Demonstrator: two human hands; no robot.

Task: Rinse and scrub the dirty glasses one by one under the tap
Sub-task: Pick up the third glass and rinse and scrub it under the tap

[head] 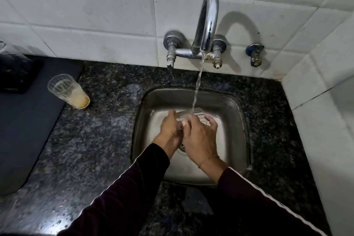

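Observation:
Over the steel sink (232, 113) I hold a clear ribbed glass (197, 114) on its side, with the tap's (207, 23) stream of water falling onto it. My left hand (170, 130) grips the glass at its base end. My right hand (199, 136) curls round its body, fingers near the rim. A second glass (68, 91), dirty with yellowish residue, stands upright on the dark granite counter (99, 130) to the left of the sink.
A dark mat (28, 120) covers the counter at the left, with a black object (15, 73) on its far end. White tiled walls close in behind and to the right. A small valve (255, 54) sticks out of the wall right of the tap.

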